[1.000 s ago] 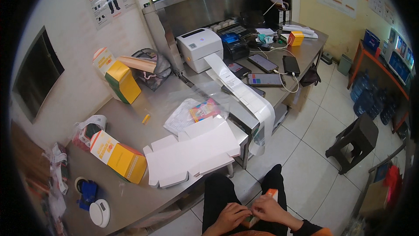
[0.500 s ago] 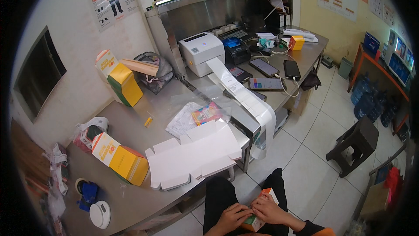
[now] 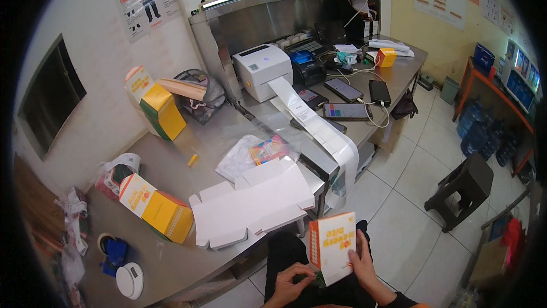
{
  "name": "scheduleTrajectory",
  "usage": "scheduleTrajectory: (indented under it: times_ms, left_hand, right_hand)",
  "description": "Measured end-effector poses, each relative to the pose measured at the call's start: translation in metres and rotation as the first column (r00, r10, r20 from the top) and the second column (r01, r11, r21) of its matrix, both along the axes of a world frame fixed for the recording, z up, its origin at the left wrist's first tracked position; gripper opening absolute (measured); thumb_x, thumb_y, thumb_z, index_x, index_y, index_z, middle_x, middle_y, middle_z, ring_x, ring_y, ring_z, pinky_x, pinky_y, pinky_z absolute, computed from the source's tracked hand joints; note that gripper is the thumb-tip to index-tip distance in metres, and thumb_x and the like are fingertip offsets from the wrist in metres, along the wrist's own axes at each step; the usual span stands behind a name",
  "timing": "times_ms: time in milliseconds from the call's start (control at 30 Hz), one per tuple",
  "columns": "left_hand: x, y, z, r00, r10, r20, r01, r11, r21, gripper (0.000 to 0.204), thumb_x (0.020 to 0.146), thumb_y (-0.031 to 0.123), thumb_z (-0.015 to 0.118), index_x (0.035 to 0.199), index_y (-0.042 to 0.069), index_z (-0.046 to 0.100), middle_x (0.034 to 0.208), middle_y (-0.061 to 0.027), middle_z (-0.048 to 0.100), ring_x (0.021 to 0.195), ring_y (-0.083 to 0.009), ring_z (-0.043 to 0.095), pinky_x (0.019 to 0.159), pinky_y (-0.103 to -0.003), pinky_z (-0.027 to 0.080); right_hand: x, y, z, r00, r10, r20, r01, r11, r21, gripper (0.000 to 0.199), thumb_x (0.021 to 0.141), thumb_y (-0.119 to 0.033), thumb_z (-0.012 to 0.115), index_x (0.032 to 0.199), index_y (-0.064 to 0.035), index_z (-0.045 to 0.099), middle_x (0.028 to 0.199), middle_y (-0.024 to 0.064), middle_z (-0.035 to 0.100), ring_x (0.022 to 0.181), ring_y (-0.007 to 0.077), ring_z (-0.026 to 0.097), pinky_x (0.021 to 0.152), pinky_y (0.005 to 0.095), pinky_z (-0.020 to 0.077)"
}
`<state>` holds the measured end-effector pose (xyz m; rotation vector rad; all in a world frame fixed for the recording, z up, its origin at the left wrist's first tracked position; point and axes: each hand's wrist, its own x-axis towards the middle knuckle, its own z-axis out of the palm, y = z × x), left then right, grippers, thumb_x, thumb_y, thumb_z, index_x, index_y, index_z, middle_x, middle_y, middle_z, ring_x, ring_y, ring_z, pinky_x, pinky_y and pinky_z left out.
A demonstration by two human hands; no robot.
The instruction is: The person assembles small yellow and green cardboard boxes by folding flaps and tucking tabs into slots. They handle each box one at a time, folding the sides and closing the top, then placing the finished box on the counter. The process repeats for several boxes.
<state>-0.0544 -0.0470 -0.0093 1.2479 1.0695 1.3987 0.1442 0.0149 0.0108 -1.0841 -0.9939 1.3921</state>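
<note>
Above my lap I hold a white and orange carton [image 3: 332,251] with yellow lettering on its broad face. My right hand [image 3: 364,269] grips its right side, thumb on the front. Down at the lower left corner, the fingers of my left hand [image 3: 292,284] are pinched on the carton's green end. Its back is hidden from view. On the steel table nearby lies a stack of flat, unfolded white cartons [image 3: 250,208]. Left of the stack is a folded yellow and white carton [image 3: 156,208].
Another yellow carton [image 3: 155,103] stands by the wall. A white label printer [image 3: 263,71] feeds a long label strip [image 3: 319,128] over the table edge. A tape dispenser [image 3: 114,254] and a round white scale [image 3: 130,280] lie at front left. A dark stool [image 3: 461,191] stands right.
The carton has been raised from my lap and turned so its broad face shows. My right hand has shifted to its right side; my left hand has moved slightly left.
</note>
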Motion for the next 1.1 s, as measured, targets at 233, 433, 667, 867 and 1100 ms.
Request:
scheduleTrajectory:
  times_ms: [233,433,667,867,1100]
  left_hand:
    - [0.008,-0.005,-0.028,0.916,-0.354,0.189,0.401,0.823,-0.402,0.067,0.08,-0.004,0.065,0.137,0.003,0.03,0.14,-0.0159,0.036,0.127,-0.0213,0.04,0.098,-0.032,0.04]
    - [0.013,0.003,-0.012,0.983,-0.056,-0.176,0.02,0.979,-0.202,0.052,0.088,0.009,0.061,0.133,-0.002,0.038,0.122,-0.0142,0.054,0.112,-0.0198,0.053,0.093,-0.03,0.043]
    - [-0.005,0.012,0.003,0.968,-0.085,-0.236,-0.007,0.931,-0.365,0.027,0.094,0.021,0.055,0.103,-0.002,0.064,0.095,-0.0071,0.066,0.078,-0.0086,0.059,0.066,-0.025,0.048]
    - [-0.011,0.011,0.015,0.982,-0.167,-0.083,0.124,0.915,-0.384,0.026,0.093,0.021,0.057,0.107,-0.001,0.063,0.088,-0.005,0.067,0.079,-0.0062,0.058,0.065,-0.021,0.047]
    - [-0.005,0.015,0.035,0.98,-0.133,-0.147,0.104,0.977,-0.188,0.023,0.093,0.013,0.054,0.111,0.001,0.063,0.094,-0.0062,0.068,0.082,-0.0065,0.06,0.069,-0.022,0.049]
  right_hand:
    - [0.032,0.019,0.024,0.91,0.345,0.231,-0.345,0.938,-0.043,0.033,0.085,-0.011,0.062,0.115,-0.0002,0.054,0.099,0.0085,0.064,0.088,0.014,0.061,0.078,0.0283,0.0481]
    - [0.007,0.012,0.024,0.74,0.272,0.615,-0.436,0.89,0.131,0.027,0.083,-0.017,0.065,0.102,0.0006,0.058,0.089,0.0156,0.065,0.078,0.0301,0.065,0.068,0.0318,0.0498]
    - [0.01,0.013,0.027,0.493,0.573,0.655,-0.669,0.731,-0.136,0.041,0.088,-0.022,0.06,0.118,-0.0027,0.04,0.087,0.0207,0.066,0.074,0.0301,0.067,0.063,0.0331,0.0524]
    - [0.009,0.015,0.023,0.598,0.557,0.577,-0.639,0.765,-0.076,0.027,0.092,-0.022,0.055,0.113,-0.006,0.053,0.079,0.017,0.066,0.065,0.0281,0.066,0.057,0.0326,0.0495]
    - [-0.001,0.015,0.025,0.659,0.46,0.595,-0.607,0.792,0.06,0.028,0.089,-0.019,0.059,0.115,-0.0091,0.058,0.08,0.0091,0.067,0.057,0.013,0.06,0.054,0.0245,0.0462]
